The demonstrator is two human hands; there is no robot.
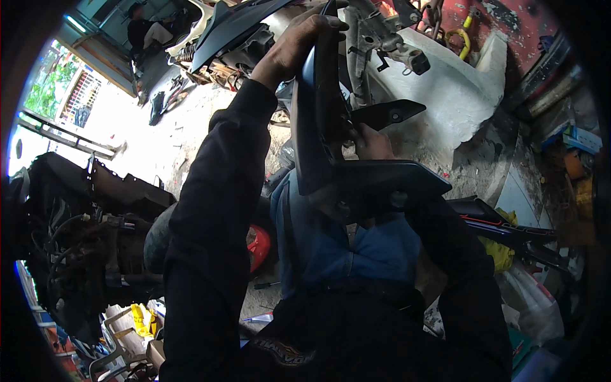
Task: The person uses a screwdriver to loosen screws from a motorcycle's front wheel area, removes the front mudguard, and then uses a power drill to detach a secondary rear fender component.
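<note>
A dark, angular plastic fairing panel (313,127) is held upright in front of my lap, its lower wing (388,181) spreading to the right. My left hand (296,49) is closed around its upper end, the fingers wrapped over the edge. Lower down, my right hand (374,144) reaches up behind the wing and has its fingertips against the panel's inner side. Part of that hand is hidden by the panel. A pointed black flap (391,114) juts out just above my right hand. Blue jeans (350,251) show beneath the panel.
Beyond my hands stands a partly stripped motorcycle with a dark body panel (238,32) and a bare metal frame (363,57). A pale sheet (445,86) lies at the far right. Bulky machinery (95,235) is on the left. A person (145,32) sits in the far left background.
</note>
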